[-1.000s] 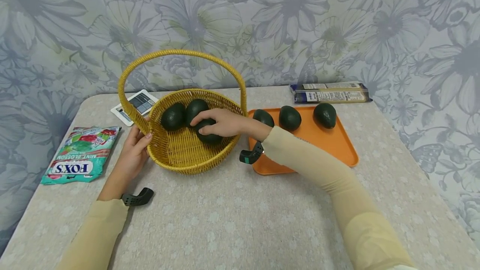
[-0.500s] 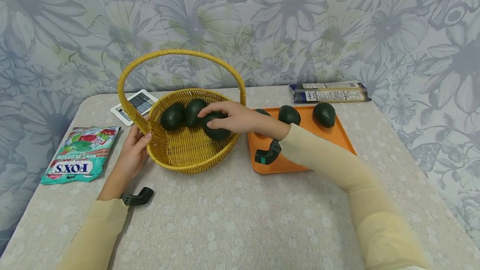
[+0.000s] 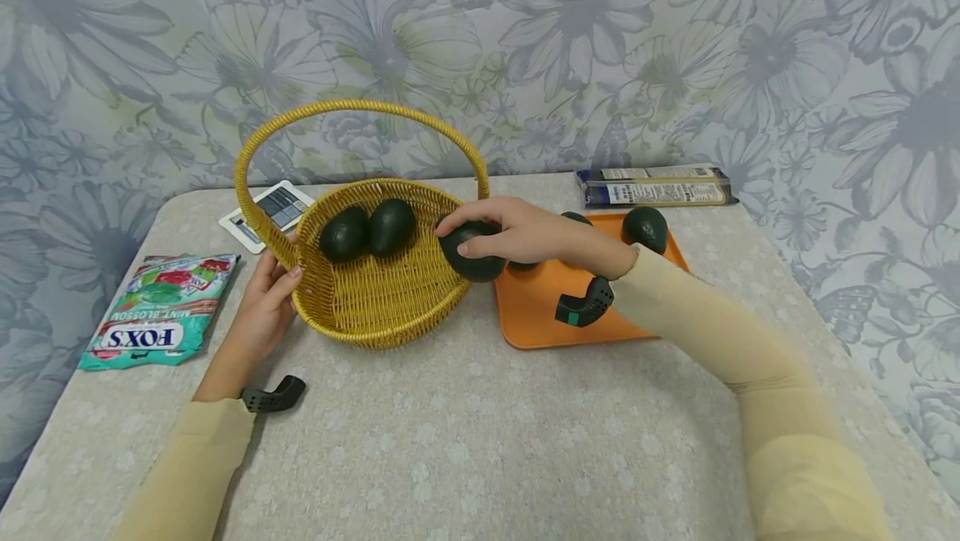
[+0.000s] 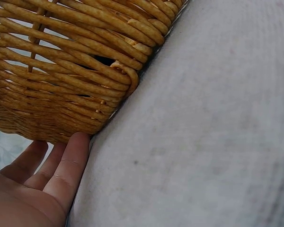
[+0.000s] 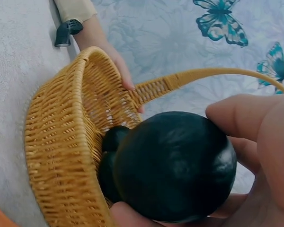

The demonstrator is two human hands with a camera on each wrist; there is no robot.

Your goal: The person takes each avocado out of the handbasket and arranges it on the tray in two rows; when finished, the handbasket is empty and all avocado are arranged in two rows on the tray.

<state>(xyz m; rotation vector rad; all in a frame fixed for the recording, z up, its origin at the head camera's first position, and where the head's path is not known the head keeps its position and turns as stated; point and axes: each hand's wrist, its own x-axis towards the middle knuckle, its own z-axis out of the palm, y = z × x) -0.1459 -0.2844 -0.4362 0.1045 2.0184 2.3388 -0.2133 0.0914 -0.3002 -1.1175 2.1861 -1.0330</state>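
In the head view my right hand (image 3: 525, 232) grips a dark green avocado (image 3: 472, 251) over the right rim of the yellow wicker basket (image 3: 382, 333). The right wrist view shows that avocado (image 5: 175, 165) large, with fingers and thumb around it. Two more avocados (image 3: 392, 227) lie side by side inside the basket. My left hand (image 3: 262, 312) holds the basket's left side near the handle base, thumb at the rim. Its fingers (image 4: 68, 170) lie against the outer weave in the left wrist view. Avocados (image 3: 645, 228) sit on an orange tray (image 3: 555, 320), partly hidden by my right hand.
Left of the basket lies a teal candy bag (image 3: 161, 312). A white card-like device with a dark panel (image 3: 277, 212) is behind the left hand. Long blue-ended packages (image 3: 656, 187) lie at the back right, near the patterned wall (image 3: 562, 66). The basket handle (image 3: 360, 106) arches high.
My right hand has lifted the avocado from inside the basket and carried it right, to over the rim beside the tray. The left hand and the basket stay in place.
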